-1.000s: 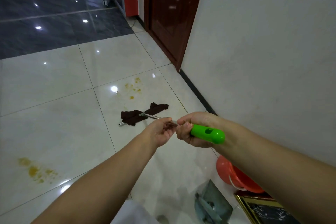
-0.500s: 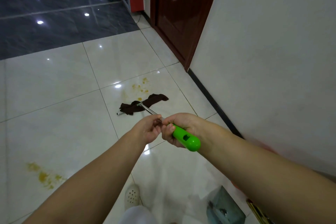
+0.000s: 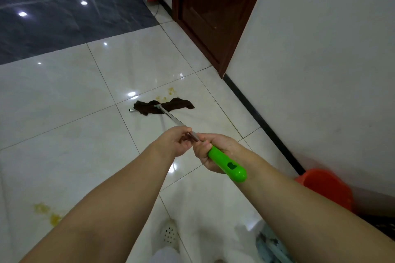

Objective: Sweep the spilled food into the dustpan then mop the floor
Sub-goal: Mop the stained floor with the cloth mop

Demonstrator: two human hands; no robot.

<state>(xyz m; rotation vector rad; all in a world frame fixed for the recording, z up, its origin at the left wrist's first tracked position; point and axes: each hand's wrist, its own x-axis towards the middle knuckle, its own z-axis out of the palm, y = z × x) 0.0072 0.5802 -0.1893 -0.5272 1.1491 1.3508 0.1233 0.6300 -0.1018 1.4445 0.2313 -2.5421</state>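
Note:
A mop with a dark brown cloth head [image 3: 163, 106] lies flat on the white tiles, its thin metal shaft [image 3: 173, 119] running back to me. My right hand [image 3: 215, 151] grips the green handle end [image 3: 227, 164]. My left hand [image 3: 177, 140] holds the shaft just ahead of it. Small yellow food stains [image 3: 168, 93] sit at the far edge of the cloth. A second yellow smear [image 3: 48, 213] lies near my left forearm. Part of a grey-blue dustpan [image 3: 271, 245] shows at the bottom right.
A white wall [image 3: 320, 60] with a black skirting [image 3: 260, 121] runs along the right, and a dark red door [image 3: 205, 6] stands beyond it. An orange bucket [image 3: 324, 186] sits against the wall. Dark tiles [image 3: 53, 10] lie farther off. My white perforated shoe [image 3: 170, 234] is below.
The mop head has slid forward across the tile up to the yellow stains near the wall. Both hands have kept their hold on the mop.

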